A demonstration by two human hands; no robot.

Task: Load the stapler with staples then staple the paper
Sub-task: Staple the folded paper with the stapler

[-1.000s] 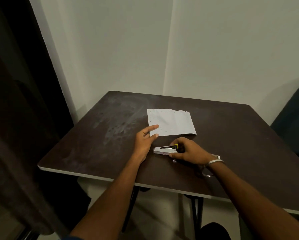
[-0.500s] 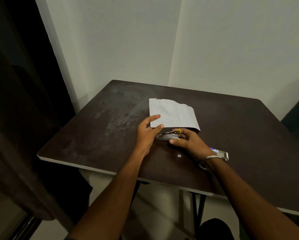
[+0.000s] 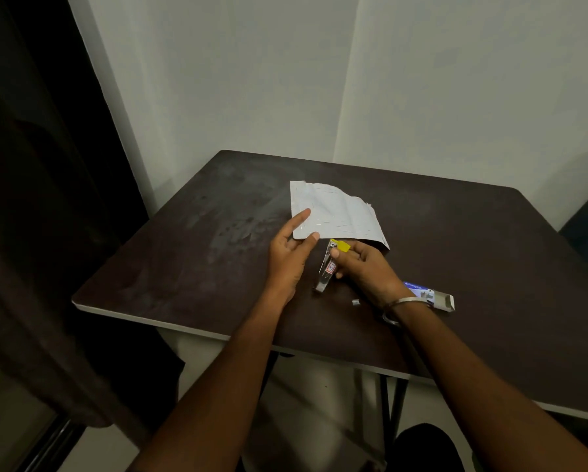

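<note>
A white paper [image 3: 336, 214] with printed lines lies on the dark table [image 3: 183, 253], its near edge lifted. My left hand [image 3: 290, 253] pinches the paper's near left corner between thumb and fingers. My right hand [image 3: 364, 267] grips a small metal stapler [image 3: 327, 267] with a yellow end, holding it at the paper's near edge. The yellow end touches the paper's edge; I cannot tell whether the paper sits inside the jaws.
A blue and white staple box [image 3: 428, 296], open at its right end, lies behind my right wrist. A small loose strip of staples [image 3: 355, 302] rests on the table near it. White walls meet behind the table; a dark curtain [image 3: 30, 233] hangs at the left.
The stapler has been lifted from lying flat and carried forward to the paper's near edge. My left hand now pinches and lifts the paper's corner. The staple box has come into view.
</note>
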